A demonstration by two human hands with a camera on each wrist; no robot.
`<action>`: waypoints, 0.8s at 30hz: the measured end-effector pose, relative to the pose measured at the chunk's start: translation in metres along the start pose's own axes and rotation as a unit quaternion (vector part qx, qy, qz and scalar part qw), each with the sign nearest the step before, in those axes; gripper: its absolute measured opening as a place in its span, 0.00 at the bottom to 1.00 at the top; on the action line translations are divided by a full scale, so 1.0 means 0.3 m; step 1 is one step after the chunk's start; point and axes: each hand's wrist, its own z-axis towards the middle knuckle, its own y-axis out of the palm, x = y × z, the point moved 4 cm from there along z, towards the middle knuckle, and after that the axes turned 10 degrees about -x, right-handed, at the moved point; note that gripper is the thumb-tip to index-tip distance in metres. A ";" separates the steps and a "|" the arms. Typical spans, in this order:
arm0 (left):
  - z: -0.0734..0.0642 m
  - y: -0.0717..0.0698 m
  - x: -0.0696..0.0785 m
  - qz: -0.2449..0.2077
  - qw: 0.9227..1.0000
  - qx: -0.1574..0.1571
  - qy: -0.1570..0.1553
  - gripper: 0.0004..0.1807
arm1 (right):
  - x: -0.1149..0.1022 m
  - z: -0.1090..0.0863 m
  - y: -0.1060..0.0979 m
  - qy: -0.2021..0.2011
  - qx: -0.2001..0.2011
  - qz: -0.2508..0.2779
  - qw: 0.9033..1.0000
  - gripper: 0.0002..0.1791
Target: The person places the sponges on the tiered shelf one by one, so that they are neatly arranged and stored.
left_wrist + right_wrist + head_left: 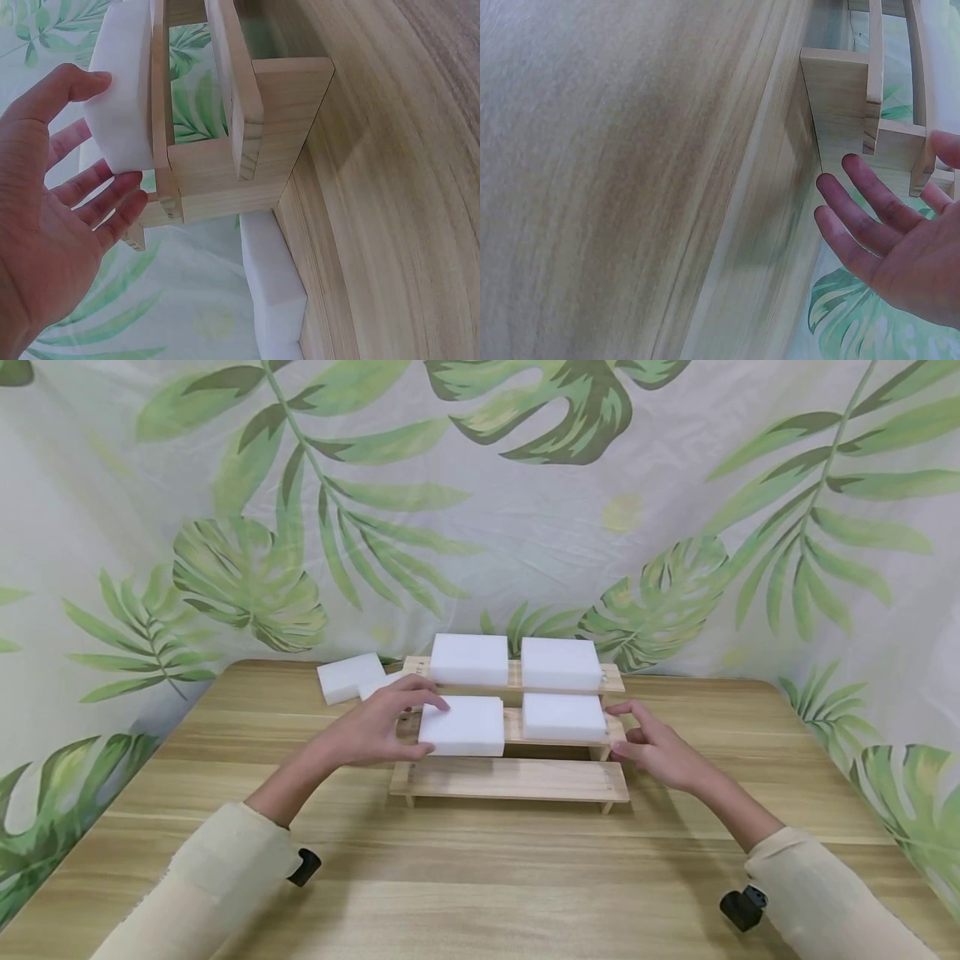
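A three-tier wooden step rack [510,778] stands on the table. My left hand [378,722] holds a white foam block [463,727] at the left of the middle tier, thumb on its front and fingers over its top and end. In the left wrist view, the same block [127,90] sits against the tier board, gripped by the left hand [52,187]. My right hand [660,750] is at the right end of the middle tier, beside another white block [564,717]. In the right wrist view, the right hand [900,240] has its thumb at the board's end and its other fingers spread.
Two white blocks, one left [470,658] and one right [561,662], sit on the top tier. More white blocks [349,677] lie on the table [480,885] behind the rack's left side. A leaf-patterned cloth [525,527] hangs behind the table.
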 end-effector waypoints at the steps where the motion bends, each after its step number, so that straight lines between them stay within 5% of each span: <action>1: 0.000 0.001 0.001 0.000 1.000 0.001 0.001 0.24 | 0.000 0.001 0.000 0.000 0.000 -0.001 1.000 0.27; 16: -0.006 0.008 -0.013 0.015 1.000 0.010 0.002 0.21 | 0.007 0.002 0.001 -0.005 0.001 -0.001 1.000 0.27; 24: -0.017 0.004 -0.010 0.029 0.999 0.016 -0.024 0.22 | 0.004 0.002 0.001 -0.003 0.003 -0.005 1.000 0.28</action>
